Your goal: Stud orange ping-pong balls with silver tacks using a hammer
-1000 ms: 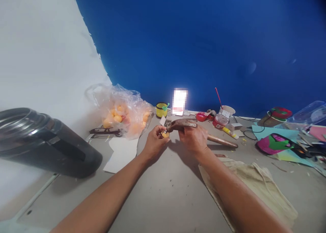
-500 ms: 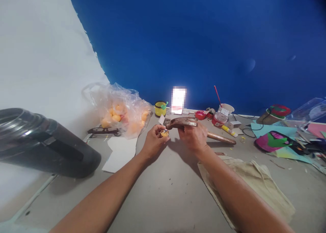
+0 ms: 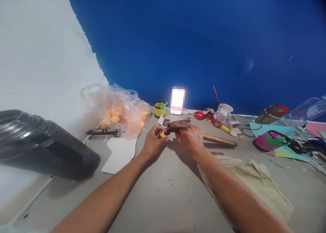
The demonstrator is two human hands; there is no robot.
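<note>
My left hand [image 3: 153, 143] pinches a small yellow-orange round object [image 3: 161, 135] just above the grey table [image 3: 163, 195]. My right hand [image 3: 190, 139] grips a hammer close to its rusty brown head [image 3: 177, 125]. The hammer's wooden handle [image 3: 219, 140] sticks out to the right, low over the table. The striking end of the head touches or nearly touches the small object between my left fingers. Both hands sit close together at the table's middle.
A clear plastic bag of orange balls [image 3: 119, 111] lies at the back left, dark glasses [image 3: 102, 132] and white paper [image 3: 119, 151] before it. A black cylinder [image 3: 43, 148] lies at far left. A beige cloth bag [image 3: 257, 185] lies under my right forearm. Cups, glue and coloured paper [image 3: 277, 143] crowd the right.
The hammer head has dropped slightly and shifted left, down onto the small yellow object in my left fingers. Both hands stay in nearly the same place.
</note>
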